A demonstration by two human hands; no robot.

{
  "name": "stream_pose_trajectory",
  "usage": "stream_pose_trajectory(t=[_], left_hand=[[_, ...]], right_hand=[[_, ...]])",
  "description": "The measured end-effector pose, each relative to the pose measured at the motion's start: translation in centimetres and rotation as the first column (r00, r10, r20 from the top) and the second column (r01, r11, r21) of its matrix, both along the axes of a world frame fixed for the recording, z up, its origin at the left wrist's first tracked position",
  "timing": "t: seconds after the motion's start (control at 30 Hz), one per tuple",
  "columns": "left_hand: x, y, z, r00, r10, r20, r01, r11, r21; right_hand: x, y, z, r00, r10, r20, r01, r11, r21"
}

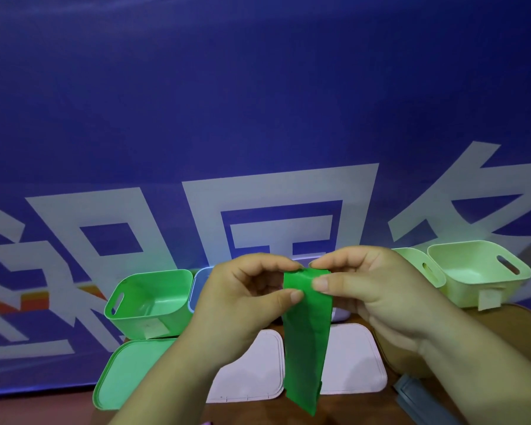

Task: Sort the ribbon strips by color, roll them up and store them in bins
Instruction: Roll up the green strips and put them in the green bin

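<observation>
On my feed, the left hand (pixel 242 305) and right hand (pixel 368 289) are raised close together. Each pinches the top edge of a green ribbon strip (pixel 307 338) between thumb and forefinger. The strip hangs straight down from the pinch. Left of the grip sits an open green bin (pixel 149 302), with a green lid (pixel 126 372) in front of it. White lids (pixel 354 363) lie below the hands. Pale green bins (pixel 478 271) stand right of the grip.

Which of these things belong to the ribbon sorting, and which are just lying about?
Job: green ribbon strip, left hand, right hand, green bin, pale green bin.
Lying about: green lid, white lid, blue banner.
</observation>
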State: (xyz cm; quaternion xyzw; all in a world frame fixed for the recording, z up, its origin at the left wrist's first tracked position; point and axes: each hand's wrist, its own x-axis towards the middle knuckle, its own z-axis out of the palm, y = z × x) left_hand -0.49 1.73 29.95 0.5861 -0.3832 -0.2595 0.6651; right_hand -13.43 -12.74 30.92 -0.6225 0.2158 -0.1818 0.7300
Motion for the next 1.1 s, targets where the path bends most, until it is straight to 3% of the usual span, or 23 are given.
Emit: stream_pose_trajectory(t=[0.17,0.37,0.53,0.67,0.73,0.93,1.1], left_hand=[[-0.15,0.0,0.34,1.0,0.007,-0.013,-0.007,1.0,0.017],[-0.22,-0.28,0.37,0.995,0.049,-0.091,-0.045,0.998,0.038],[-0.32,-0.35,0.52,0.987,0.06,-0.148,-0.052,0.997,0.055],[-0.16,-0.38,0.42,0.953,0.017,-0.303,-0.006,0.999,0.038],[-0.15,-0.25,0.41,0.952,-0.002,-0.307,0.014,0.999,0.037],[-0.64,0.21,0.54,0.997,0.025,-0.077,-0.024,1.0,0.009],[-0.69,0.35,0.31,0.999,0.035,-0.016,-0.035,0.999,-0.02]], right_hand=[[-0.03,0.19,0.01,1.0,0.012,0.02,-0.012,1.0,0.006],[-0.51,0.46,0.38,1.0,-0.023,0.016,0.027,0.937,-0.347],[-0.79,0.79,0.03,0.998,-0.024,0.057,0.049,0.877,-0.477],[-0.89,0.93,-0.04,0.996,-0.032,0.089,0.076,0.831,-0.551],[-0.92,0.98,-0.15,0.994,-0.033,0.104,0.085,0.832,-0.548],[-0.72,0.92,-0.34,0.991,-0.029,0.131,0.081,0.91,-0.406],[-0.68,0.94,-0.29,0.991,-0.026,0.132,0.072,0.933,-0.352]])
